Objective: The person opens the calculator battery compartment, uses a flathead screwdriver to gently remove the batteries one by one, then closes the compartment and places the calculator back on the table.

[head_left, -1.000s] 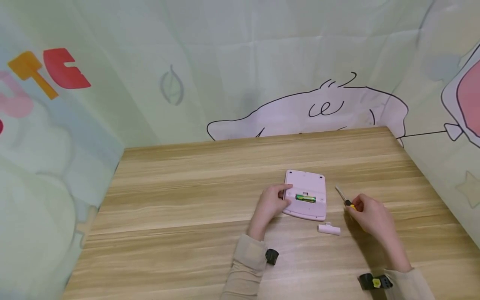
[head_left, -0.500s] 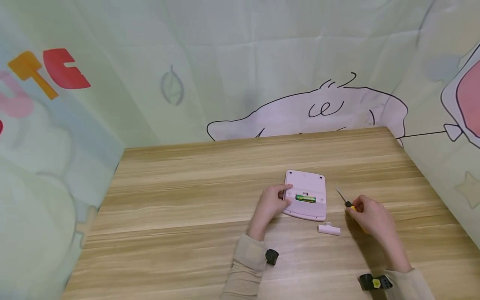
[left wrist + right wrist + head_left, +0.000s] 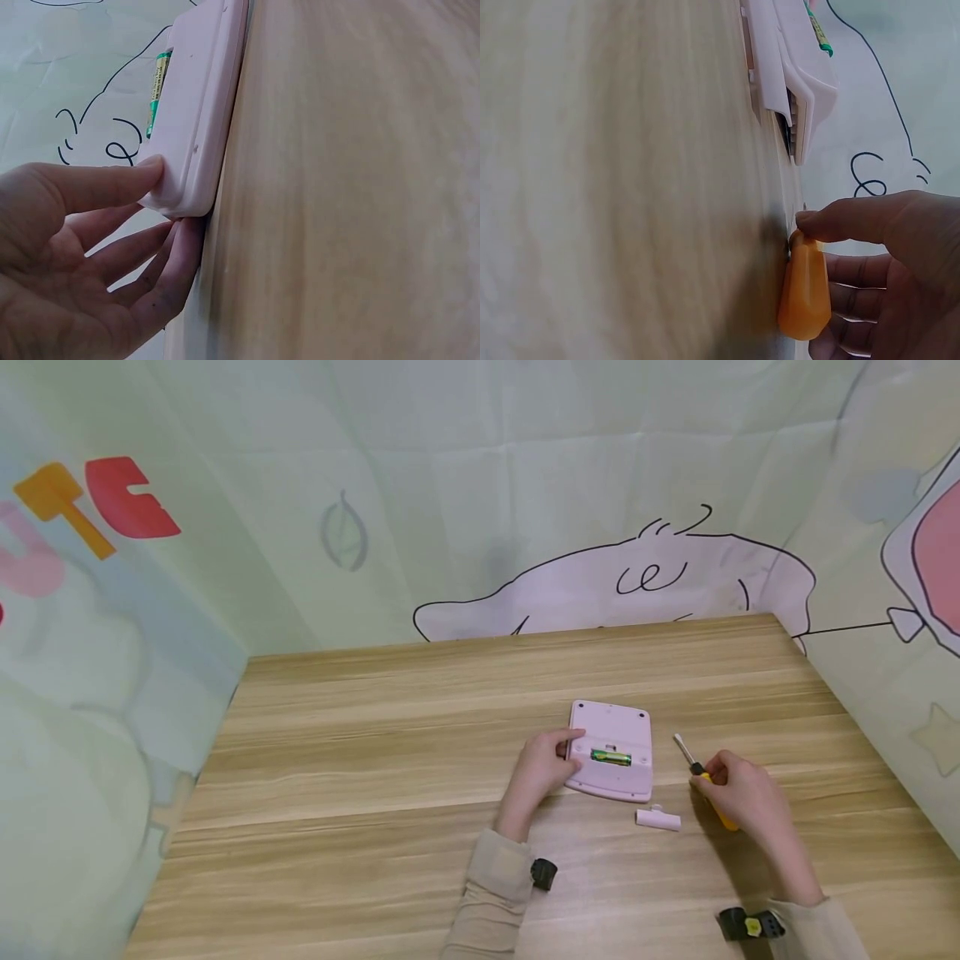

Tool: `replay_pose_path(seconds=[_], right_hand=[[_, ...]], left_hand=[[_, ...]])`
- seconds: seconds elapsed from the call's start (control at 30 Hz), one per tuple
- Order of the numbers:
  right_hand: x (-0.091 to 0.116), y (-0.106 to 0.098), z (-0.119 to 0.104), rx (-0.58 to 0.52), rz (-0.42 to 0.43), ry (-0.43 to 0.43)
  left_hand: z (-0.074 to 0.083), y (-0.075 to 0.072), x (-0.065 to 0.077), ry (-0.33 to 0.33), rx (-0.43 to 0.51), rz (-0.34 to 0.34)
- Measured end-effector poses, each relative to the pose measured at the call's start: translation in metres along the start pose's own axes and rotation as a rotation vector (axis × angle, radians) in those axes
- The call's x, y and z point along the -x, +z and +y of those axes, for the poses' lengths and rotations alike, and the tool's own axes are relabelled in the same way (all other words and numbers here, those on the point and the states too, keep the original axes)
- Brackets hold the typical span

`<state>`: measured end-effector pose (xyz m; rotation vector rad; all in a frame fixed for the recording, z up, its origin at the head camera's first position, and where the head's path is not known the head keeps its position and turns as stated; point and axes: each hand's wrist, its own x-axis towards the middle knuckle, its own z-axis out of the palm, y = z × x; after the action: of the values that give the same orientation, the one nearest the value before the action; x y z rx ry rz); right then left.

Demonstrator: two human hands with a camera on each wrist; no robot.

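Observation:
A pink calculator (image 3: 611, 727) lies face down on the wooden table, its battery bay uncovered and a green battery (image 3: 611, 757) seated in it. My left hand (image 3: 546, 764) holds the calculator's left edge; in the left wrist view the thumb (image 3: 154, 172) rests on its back and the other fingers reach the edge and underside. To the right, my right hand (image 3: 742, 789) pinches a screwdriver (image 3: 722, 810) with an orange handle, low over the tabletop, its metal tip pointing away. In the right wrist view the thumb sits at the top of the handle (image 3: 806, 292).
A small pink battery cover (image 3: 657, 818) with a tab lies on the table (image 3: 360, 760) between the calculator and my right hand. Behind and at both sides of the table hangs a printed cloth (image 3: 450, 485) with cartoon shapes.
The screwdriver has turned slightly in my right hand, and more of its orange handle now shows below the fingers. My left hand, the calculator and the cover keep their places.

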<state>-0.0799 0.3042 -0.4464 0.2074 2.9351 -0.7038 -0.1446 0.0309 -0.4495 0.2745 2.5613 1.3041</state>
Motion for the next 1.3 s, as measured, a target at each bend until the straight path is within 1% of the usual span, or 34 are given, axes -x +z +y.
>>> replay_pose_path(seconds=[0.23,0.7,0.87,1.13,1.3], right_hand=[[0.002,-0.001,-0.001,-0.002,-0.001,-0.005],[0.002,-0.002,-0.002,0.003,-0.004,0.011],[0.004,-0.004,-0.005,-0.008,0.020,0.002],[0.005,-0.006,-0.010,-0.019,0.041,-0.017],[0.008,-0.008,-0.014,-0.020,0.083,-0.030]], left_hand=[[0.001,-0.001,0.001,-0.003,0.013,-0.001],[-0.001,0.000,0.000,-0.002,0.022,0.001],[0.000,0.000,0.000,-0.013,0.024,-0.004],[-0.001,0.001,-0.001,-0.010,0.011,-0.003],[-0.001,0.001,0.000,-0.006,-0.001,-0.004]])
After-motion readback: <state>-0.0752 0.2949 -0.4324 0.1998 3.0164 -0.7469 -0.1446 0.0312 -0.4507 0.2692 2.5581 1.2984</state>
